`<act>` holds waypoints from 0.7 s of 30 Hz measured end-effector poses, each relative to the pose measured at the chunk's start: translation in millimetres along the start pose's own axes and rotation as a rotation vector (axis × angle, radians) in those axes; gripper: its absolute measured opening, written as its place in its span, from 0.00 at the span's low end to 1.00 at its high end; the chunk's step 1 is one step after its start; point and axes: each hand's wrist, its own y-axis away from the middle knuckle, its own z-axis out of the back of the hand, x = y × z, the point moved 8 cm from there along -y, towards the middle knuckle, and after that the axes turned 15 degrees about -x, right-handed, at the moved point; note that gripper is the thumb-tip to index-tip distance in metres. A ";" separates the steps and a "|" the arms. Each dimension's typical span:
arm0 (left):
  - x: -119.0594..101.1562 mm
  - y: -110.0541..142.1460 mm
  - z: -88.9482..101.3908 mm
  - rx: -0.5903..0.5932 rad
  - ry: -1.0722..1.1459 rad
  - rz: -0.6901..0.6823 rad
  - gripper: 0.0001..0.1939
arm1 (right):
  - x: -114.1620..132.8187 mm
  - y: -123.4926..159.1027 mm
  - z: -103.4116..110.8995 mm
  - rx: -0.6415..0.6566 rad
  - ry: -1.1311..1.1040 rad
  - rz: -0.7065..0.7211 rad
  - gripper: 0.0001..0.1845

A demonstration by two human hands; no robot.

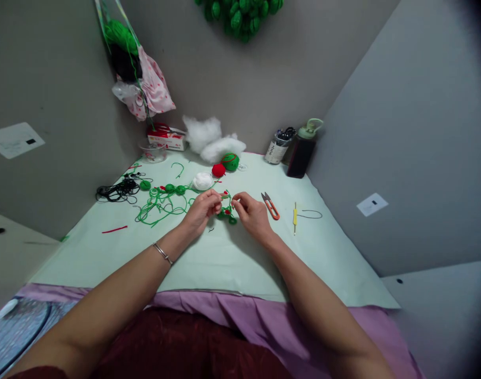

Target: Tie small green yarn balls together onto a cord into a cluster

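My left hand [206, 209] and my right hand [253, 211] face each other over the middle of the table. Between them is a small green and red crochet piece [227, 212], with a red bit near its top and a green ring at its lower end. Left thumb and fingertips are pinched on the upper part of this piece. The right thumb and forefinger are also closed together at its right side, and what they hold is too small to make out. To the right lie orange thread snips [271, 206] and a yellow-handled crochet hook [294, 217].
Loose green yarn [161, 205] and tangled black cord [120, 189] spread at the left. Behind the hands sit white [202, 181], red [218, 170] and green [230, 161] yarn balls, with white stuffing [214, 141]. A pen cup [277, 149] and dark bottle [302, 152] stand back right.
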 end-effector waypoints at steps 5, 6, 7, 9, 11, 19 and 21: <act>1.4 -1.0 -3.6 0.043 0.066 0.049 0.07 | -3.0 -2.0 1.0 -0.011 -0.077 -0.037 0.11; 1.1 -0.5 -5.2 0.059 0.086 0.060 0.08 | -4.2 -2.4 1.1 -0.012 -0.085 -0.046 0.11; 0.5 0.2 -6.7 0.077 0.104 0.068 0.08 | -5.4 -2.8 1.1 -0.012 -0.094 -0.055 0.11; -1.1 1.3 -8.9 0.106 0.118 0.071 0.08 | -7.1 -3.3 0.9 -0.008 -0.128 -0.075 0.12; -3.7 1.0 -7.4 0.091 0.081 0.039 0.07 | -7.3 -3.5 0.5 0.007 -0.188 -0.099 0.12; 3.0 2.1 -9.6 0.139 -0.183 -0.049 0.22 | -4.7 -7.2 3.0 0.030 -0.456 -0.214 0.15; 7.7 2.0 -10.9 0.166 -0.198 -0.055 0.20 | -7.0 -10.2 8.5 -0.029 -0.518 -0.237 0.14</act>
